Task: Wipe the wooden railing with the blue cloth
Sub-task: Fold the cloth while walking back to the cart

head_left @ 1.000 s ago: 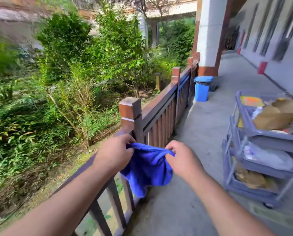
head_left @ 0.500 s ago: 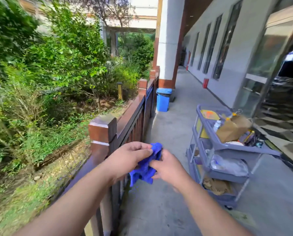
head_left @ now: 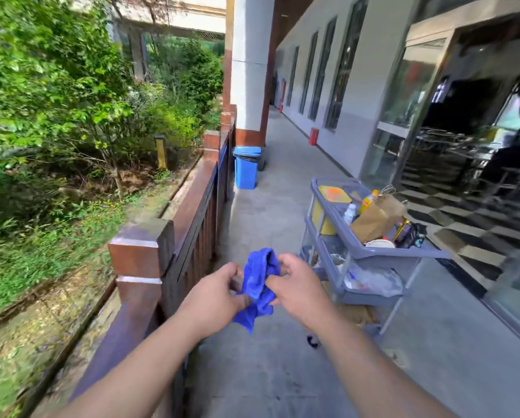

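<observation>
A bunched blue cloth (head_left: 258, 285) hangs between my two hands over the concrete walkway. My left hand (head_left: 215, 292) pinches its lower left side. My right hand (head_left: 298, 285) grips its right side, fingers curled into the folds. The wooden railing (head_left: 192, 200) runs along the left of the walkway, reddish brown with dark slats. Its square post (head_left: 141, 251) stands just left of my left hand. The cloth is apart from the railing, to its right.
A grey three-tier cart (head_left: 370, 254) with a paper bag, bottles and a yellow bin stands close on the right. A blue waste bin (head_left: 246, 167) sits farther along by the railing, near a white pillar (head_left: 249, 70). Bushes fill the left; glass doors line the right.
The view has swung right and up along the corridor. My hands have drawn together and gathered the spread cloth into a bunch, shifting it right, away from the railing post.
</observation>
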A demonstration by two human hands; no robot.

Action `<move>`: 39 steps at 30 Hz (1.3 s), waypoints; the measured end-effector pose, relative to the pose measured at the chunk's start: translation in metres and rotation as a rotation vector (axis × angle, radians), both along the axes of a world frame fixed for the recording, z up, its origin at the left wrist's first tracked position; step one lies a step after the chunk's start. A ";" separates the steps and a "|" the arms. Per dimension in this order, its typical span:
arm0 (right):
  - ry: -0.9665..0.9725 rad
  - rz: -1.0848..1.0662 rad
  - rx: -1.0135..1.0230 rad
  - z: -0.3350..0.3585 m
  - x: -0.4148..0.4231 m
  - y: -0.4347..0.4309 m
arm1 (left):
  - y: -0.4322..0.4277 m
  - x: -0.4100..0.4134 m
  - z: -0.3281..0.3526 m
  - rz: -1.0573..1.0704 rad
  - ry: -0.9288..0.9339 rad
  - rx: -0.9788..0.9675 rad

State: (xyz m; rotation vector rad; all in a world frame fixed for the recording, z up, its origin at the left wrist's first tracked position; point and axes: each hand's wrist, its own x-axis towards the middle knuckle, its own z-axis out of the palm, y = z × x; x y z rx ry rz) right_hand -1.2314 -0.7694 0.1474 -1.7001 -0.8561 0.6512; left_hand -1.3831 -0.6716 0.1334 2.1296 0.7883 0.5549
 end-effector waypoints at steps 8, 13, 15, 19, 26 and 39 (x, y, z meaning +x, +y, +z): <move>0.084 -0.040 0.065 -0.016 0.063 0.026 | 0.045 0.058 0.009 0.141 0.019 0.086; 0.083 -0.043 0.091 -0.018 0.116 0.057 | 0.073 0.110 0.013 0.147 -0.004 0.094; 0.096 -0.036 0.104 -0.014 0.142 0.070 | 0.086 0.135 0.019 0.158 0.000 0.115; 0.147 0.014 0.105 -0.006 0.198 0.093 | 0.114 0.191 0.035 0.177 -0.014 0.101; 0.229 -0.005 0.116 -0.022 0.282 0.130 | 0.152 0.274 0.033 0.199 -0.034 0.094; 0.153 -0.100 0.044 -0.031 0.365 0.228 | 0.267 0.375 0.000 0.097 -0.100 -0.053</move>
